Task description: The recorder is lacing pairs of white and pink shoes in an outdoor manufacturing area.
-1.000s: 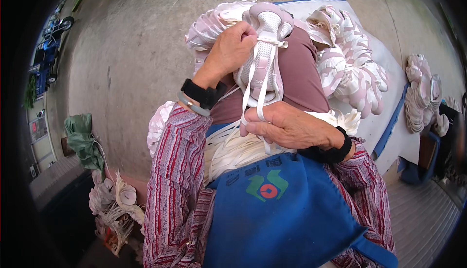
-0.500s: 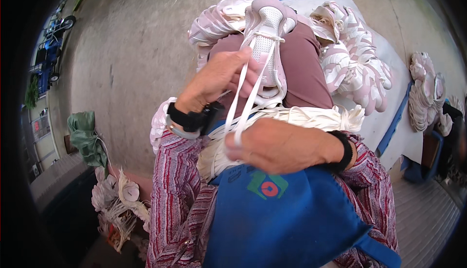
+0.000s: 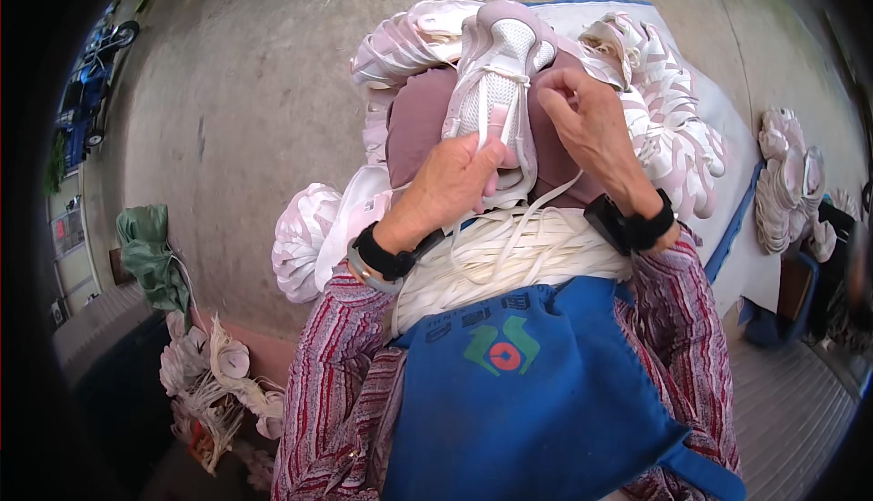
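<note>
A pink and white sneaker upper (image 3: 498, 74) with a mesh tongue lies across my lap, heel collar pointing away from me. White shoelace (image 3: 484, 101) is threaded across it, one length running down into my left hand (image 3: 450, 178). That hand is closed, thumb and fingers pinching the lace over the toe end. My right hand (image 3: 591, 119) is raised just right of the upper, thumb and forefinger curled together; whether lace is between them cannot be made out. A bundle of loose cream laces (image 3: 518, 246) lies across my lap, above the blue apron (image 3: 536, 401).
Stacked pink and white uppers (image 3: 668, 110) rest on a pale sheet at right, more (image 3: 409, 42) beyond my left knee and others (image 3: 309, 237) by my left forearm. A green bag (image 3: 150, 255) stands at left. Farther right are more uppers (image 3: 787, 183).
My right hand has moved up and away from near my apron to the upper's right side. My left hand has shifted slightly down. The two taut lace lengths are no longer stretched toward me.
</note>
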A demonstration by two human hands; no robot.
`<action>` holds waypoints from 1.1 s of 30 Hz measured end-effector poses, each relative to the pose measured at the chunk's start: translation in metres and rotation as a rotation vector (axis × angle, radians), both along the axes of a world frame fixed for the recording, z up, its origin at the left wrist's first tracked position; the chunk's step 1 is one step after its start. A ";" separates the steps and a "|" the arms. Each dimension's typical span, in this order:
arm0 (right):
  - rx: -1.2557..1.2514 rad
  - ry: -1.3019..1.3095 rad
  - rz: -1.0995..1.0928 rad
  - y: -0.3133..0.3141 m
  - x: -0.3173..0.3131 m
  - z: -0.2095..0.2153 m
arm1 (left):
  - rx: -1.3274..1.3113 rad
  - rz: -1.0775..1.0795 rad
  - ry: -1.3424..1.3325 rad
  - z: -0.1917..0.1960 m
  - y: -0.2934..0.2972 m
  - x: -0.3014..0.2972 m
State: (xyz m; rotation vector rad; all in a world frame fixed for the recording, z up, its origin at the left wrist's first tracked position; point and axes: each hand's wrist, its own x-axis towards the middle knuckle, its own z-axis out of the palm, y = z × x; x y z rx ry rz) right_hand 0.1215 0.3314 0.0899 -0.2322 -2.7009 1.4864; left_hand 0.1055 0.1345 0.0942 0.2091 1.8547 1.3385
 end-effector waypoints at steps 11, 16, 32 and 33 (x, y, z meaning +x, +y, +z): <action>-0.066 -0.033 -0.082 -0.011 -0.018 -0.013 | 0.067 -0.024 0.057 -0.012 -0.012 0.010; -0.238 -0.099 0.051 -0.006 -0.019 -0.007 | -0.019 -0.040 0.005 0.019 -0.026 0.005; -0.074 0.012 -0.010 -0.010 -0.020 -0.018 | 0.009 -0.291 0.281 0.005 -0.037 0.023; -0.072 0.013 -0.013 -0.005 -0.022 -0.024 | 0.011 -0.293 0.282 0.008 -0.036 0.023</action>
